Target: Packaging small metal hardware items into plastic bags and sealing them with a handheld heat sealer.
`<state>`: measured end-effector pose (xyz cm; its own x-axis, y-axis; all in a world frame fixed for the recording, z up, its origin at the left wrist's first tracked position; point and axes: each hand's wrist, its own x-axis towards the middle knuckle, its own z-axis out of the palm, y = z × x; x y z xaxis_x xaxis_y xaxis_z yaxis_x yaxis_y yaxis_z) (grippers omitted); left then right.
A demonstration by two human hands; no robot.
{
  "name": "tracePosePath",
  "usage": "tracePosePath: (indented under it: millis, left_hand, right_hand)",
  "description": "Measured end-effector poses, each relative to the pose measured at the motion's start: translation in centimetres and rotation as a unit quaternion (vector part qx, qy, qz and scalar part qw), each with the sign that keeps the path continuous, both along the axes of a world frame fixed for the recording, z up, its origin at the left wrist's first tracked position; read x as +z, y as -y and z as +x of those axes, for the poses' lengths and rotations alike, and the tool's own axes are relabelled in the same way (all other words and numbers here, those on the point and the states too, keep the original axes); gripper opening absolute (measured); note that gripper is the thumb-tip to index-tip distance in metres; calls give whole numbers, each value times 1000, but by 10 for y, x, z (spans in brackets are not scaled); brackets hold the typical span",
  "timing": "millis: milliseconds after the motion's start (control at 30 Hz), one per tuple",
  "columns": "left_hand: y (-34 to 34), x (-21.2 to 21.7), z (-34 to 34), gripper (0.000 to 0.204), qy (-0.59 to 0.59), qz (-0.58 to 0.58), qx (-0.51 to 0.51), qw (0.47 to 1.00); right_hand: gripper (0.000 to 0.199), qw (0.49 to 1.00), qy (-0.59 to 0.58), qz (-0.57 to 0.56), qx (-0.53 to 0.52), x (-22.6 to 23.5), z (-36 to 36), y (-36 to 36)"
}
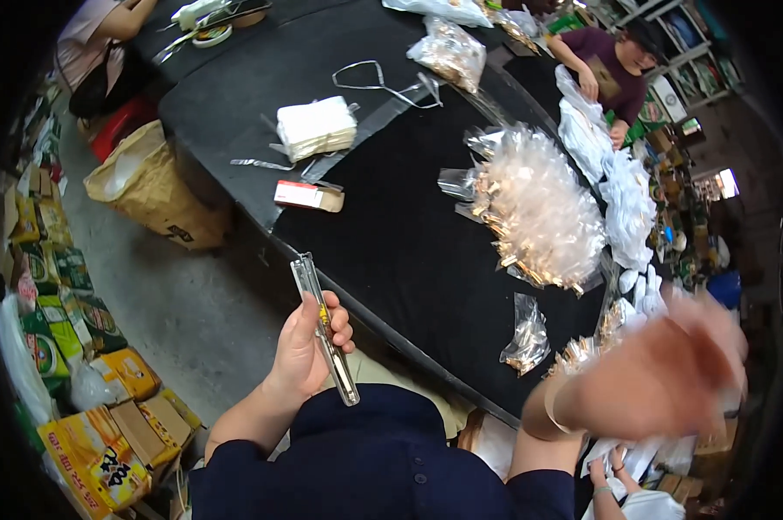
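Observation:
My left hand is closed around a long, slim silver stapler, held upright beyond the table's near edge. My right hand is raised at the right and smeared by motion, so its fingers cannot be made out. Beneath and beside it lie small clear bags of brass-coloured parts. One such clear bag lies apart on the black table. A large heap of filled clear bags covers the table's right part. Ahead of my left hand sits a red and white small box, its end flap open.
A stack of white cards and a loop of clear strip lie on the black table. White plastic bags line the far right side. A co-worker handles bags there. A brown paper sack stands left, near cartons.

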<state>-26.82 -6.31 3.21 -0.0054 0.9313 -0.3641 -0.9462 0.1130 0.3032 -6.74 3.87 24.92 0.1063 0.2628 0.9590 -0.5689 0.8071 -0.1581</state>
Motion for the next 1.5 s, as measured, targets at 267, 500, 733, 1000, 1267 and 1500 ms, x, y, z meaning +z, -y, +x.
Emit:
tracePosePath:
  millis: [267,500,733,1000,1267,1500]
  left_hand:
    - [6,-23,-54,16,-361,7,139,922]
    - [-24,-8,-90,17,-344,16,165,924]
    - [-55,-5,-92,26,-362,36,97,926]
    - [-62,-1,-92,38,-340,19,71,938]
    - [-64,-9,-90,20,-322,26,89,942]
    - [-64,-10,-90,18,-321,23,95,942]
  right_hand:
    - [10,759,619,-132,-152,-173,-134,-79]
    - [8,725,654,58,-208,-203,-155,-110]
    - [7,683,698,112,-184,-190,-157,-118]
    - [10,648,720,184,-169,-179,-161,-121]
    - [10,662,723,130,-148,-184,-154,-123]
    - [11,682,727,14,-77,-175,-142,-126]
